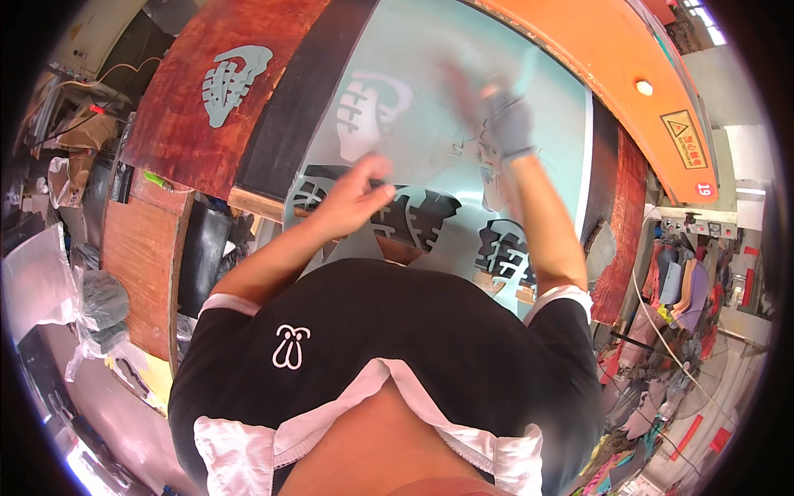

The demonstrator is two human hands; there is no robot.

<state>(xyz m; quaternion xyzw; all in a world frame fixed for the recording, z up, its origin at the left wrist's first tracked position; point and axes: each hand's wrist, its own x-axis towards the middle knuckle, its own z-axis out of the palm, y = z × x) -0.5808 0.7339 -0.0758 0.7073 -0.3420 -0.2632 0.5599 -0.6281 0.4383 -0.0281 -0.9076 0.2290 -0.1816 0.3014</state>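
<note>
Gloved right hand (506, 124) blurred on pale sheet (430, 124) (grip state impossible to tell), bare left hand (357, 192) pinching the cut-out sheet edge, bench (190, 124) partly hidden.

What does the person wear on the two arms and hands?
The left hand is bare. The right hand wears a grey glove, blurred here. Both forearms are bare. The short black sleeves end in white cuffs.
</note>
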